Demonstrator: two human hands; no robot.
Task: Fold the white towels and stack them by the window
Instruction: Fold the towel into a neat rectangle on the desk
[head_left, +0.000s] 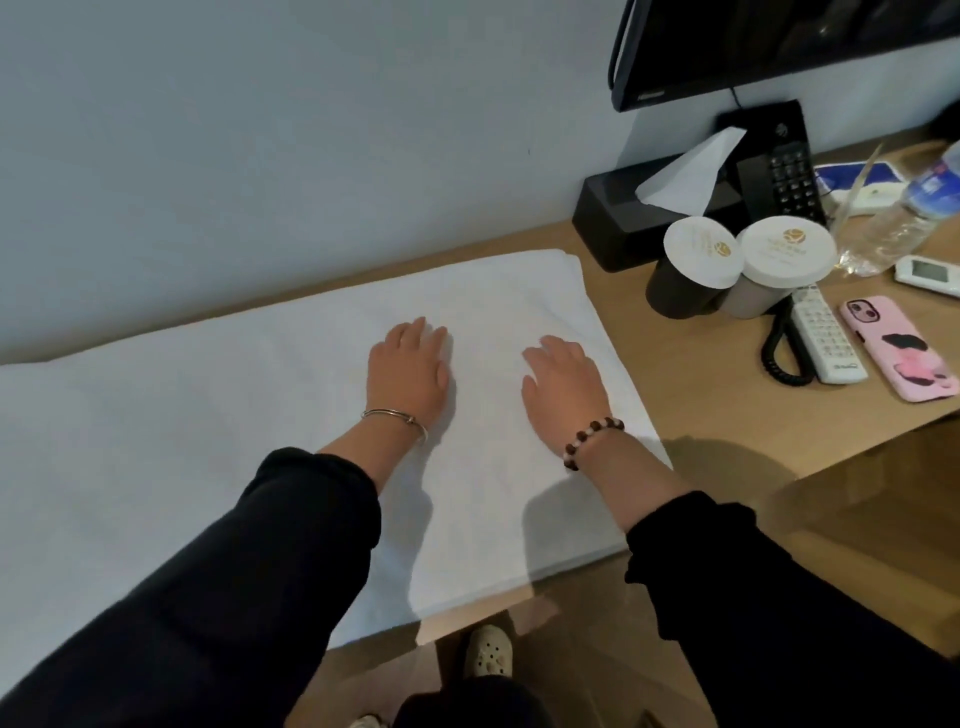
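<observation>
One white towel (218, 415) spread flat on wooden desk (727, 415), under both hands. Left hand (408, 371) and right hand (563, 387) lie palm-down on it, fingers extended, gripping nothing. Two lidded cups (737, 270), one pink phone (898, 348) beside. Pale wall (260, 130) behind

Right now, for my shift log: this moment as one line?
left hand: flat on white towel | right hand: flat on it | towel: spread on desk | grasp: none
</observation>
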